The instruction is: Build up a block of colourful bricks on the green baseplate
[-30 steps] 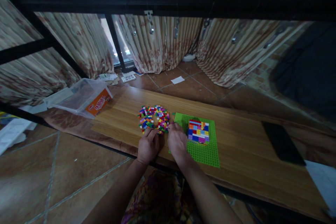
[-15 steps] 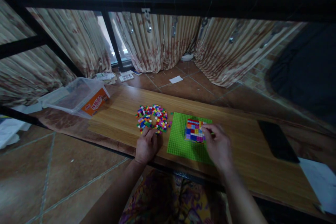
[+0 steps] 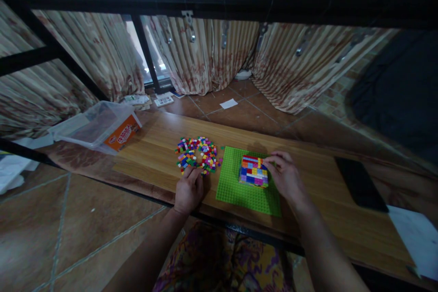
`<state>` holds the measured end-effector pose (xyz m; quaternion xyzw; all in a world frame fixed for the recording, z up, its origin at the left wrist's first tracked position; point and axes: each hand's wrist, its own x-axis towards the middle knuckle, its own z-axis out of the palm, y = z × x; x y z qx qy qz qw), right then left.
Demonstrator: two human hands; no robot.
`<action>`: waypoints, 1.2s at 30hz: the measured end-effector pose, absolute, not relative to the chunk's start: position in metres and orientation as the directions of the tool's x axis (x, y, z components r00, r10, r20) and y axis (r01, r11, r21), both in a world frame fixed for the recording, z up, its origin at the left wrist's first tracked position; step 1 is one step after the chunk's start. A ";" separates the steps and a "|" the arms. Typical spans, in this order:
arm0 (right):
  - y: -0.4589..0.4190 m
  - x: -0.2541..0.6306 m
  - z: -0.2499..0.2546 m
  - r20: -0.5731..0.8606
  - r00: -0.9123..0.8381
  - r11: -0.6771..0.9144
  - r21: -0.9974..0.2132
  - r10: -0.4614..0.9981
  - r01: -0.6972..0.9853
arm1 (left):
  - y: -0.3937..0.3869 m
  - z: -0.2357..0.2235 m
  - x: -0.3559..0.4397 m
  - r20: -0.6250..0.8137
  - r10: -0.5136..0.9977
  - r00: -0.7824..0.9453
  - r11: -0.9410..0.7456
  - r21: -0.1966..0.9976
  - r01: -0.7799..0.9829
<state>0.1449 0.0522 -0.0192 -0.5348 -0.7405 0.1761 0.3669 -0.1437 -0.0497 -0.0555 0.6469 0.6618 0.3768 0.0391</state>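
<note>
A colourful block of toy bricks (image 3: 253, 174) stands on a green baseplate (image 3: 229, 187). At the block's far right corner is my right hand (image 3: 285, 175), its thumb and forefinger pinched on a small toy brick mostly hidden by the fingertips. To the left of the baseplate lies a ring-shaped pile of loose toy bricks (image 3: 207, 148). My left hand (image 3: 189, 188) rests at the near edge of this pile, fingers curled down and closed. Whatever the left fingertips hold, if anything, is hidden.
A clear plastic box (image 3: 92, 127) with an orange label sits at the left end of the wooden board (image 3: 160, 134). A black flat object (image 3: 361, 185) and a white sheet (image 3: 414, 232) lie to the right. A dark metal bar (image 3: 219, 7) crosses in front of the curtains.
My right hand has shifted slightly and turned at the block's corner, uncovering more of the block's right side. My left hand stays by the pile. The view has moved a little.
</note>
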 end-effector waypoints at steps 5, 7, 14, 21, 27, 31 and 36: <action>0.061 0.147 -0.026 0.261 -0.102 0.272 -0.781 0.960 0.562 | -0.050 -0.055 -0.144 0.421 0.893 -0.160 -0.110 0.549 0.828; 0.064 0.147 -0.029 0.157 -0.066 0.169 -0.856 0.985 0.489 | -0.049 -0.055 -0.143 0.418 0.894 -0.162 -0.109 0.554 0.826; 0.065 0.144 -0.032 -0.065 -0.007 -0.060 -0.956 0.998 0.289 | -0.049 -0.056 -0.144 0.422 0.892 -0.162 -0.108 0.547 0.830; 0.067 0.141 -0.025 -0.068 0.011 -0.068 -0.958 0.998 0.278 | -0.049 -0.056 -0.144 0.420 0.893 -0.165 -0.101 0.542 0.834; 0.060 0.145 -0.029 -0.057 0.043 -0.063 -0.985 0.997 0.160 | -0.049 -0.056 -0.143 0.438 0.887 -0.149 -0.123 0.534 0.837; 0.052 0.149 -0.023 -0.028 0.209 -0.043 -0.997 0.977 0.066 | -0.049 -0.057 -0.143 0.438 0.886 -0.150 -0.114 0.520 0.846; 0.035 0.136 0.000 0.065 0.245 0.025 -0.987 0.967 0.160 | -0.049 -0.058 -0.143 0.428 0.890 -0.159 -0.107 0.534 0.838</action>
